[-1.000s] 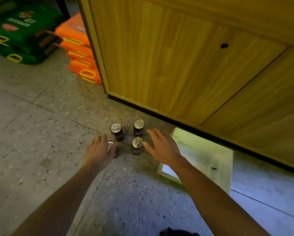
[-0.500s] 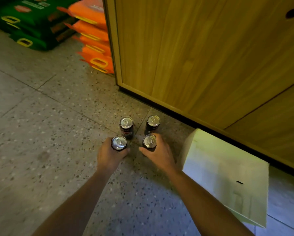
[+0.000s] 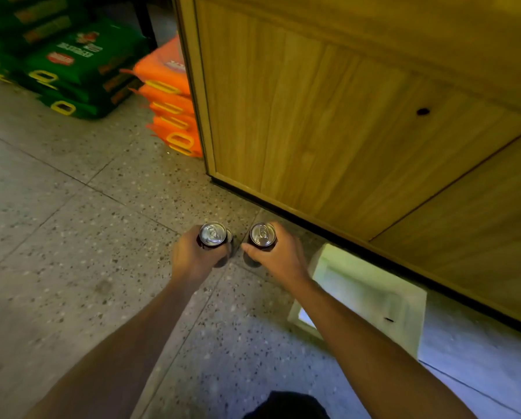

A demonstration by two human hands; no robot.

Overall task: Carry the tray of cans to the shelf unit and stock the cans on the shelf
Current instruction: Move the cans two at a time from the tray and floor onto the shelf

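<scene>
A speckled terrazzo floor (image 3: 71, 237) runs up to a wooden cabinet (image 3: 328, 131) whose top is cut off by the frame. The left hand (image 3: 192, 258) is wrapped around a dark can (image 3: 213, 234), upright, silver lid facing up; most of its body is hidden by the fingers. The rim of another can (image 3: 229, 235) peeks out just behind it, too covered to tell whether it stands on the floor. The right hand (image 3: 278, 257) is closed around a second can (image 3: 262, 234), also upright, near the first one. Just right of that forearm a pale tray (image 3: 374, 297) lies tilted against the cabinet base, its near corner hidden by the arm. Further off, stacked orange bags (image 3: 168, 98) and green bags (image 3: 71, 62) lie blurred, their print unreadable.
</scene>
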